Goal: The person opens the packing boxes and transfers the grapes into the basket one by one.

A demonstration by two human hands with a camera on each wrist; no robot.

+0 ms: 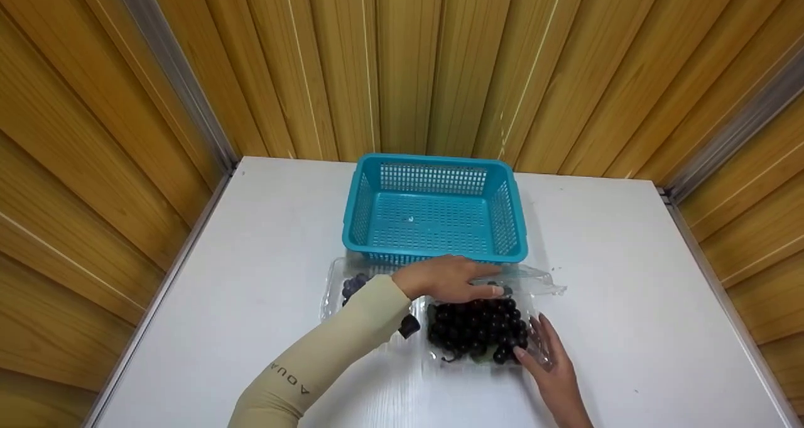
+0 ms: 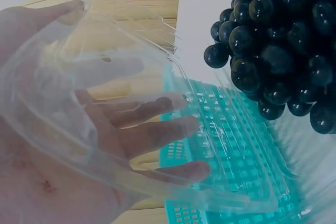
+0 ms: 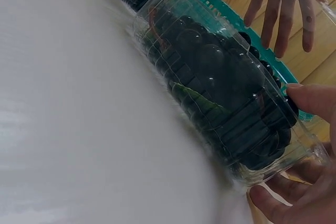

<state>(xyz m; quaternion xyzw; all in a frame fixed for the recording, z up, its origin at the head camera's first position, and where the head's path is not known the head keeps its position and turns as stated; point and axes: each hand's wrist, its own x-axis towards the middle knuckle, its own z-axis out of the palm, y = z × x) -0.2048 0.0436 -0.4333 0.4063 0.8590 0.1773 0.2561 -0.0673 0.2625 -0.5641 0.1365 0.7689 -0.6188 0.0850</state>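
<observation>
Dark grapes (image 1: 471,324) fill a clear plastic clamshell box (image 3: 210,108) on the white table. Its hinged lid (image 1: 534,283) stands raised at the back. My left hand (image 1: 449,280) reaches across to this lid, fingers extended and spread behind the clear plastic, the thumb near its corner in the left wrist view. With thumb at the rim and fingers round the outer wall, my right hand (image 1: 556,378) holds the box's right end. A green leaf (image 3: 199,98) and a brown stem show through the box's side in the right wrist view.
Just behind the box stands a teal plastic basket (image 1: 518,227) with slotted walls. A second clear box (image 1: 331,293) with grapes (image 1: 355,283) lies to the left, partly hidden under my left sleeve (image 1: 326,352). Wood-look panels (image 1: 408,70) enclose the table's back and sides.
</observation>
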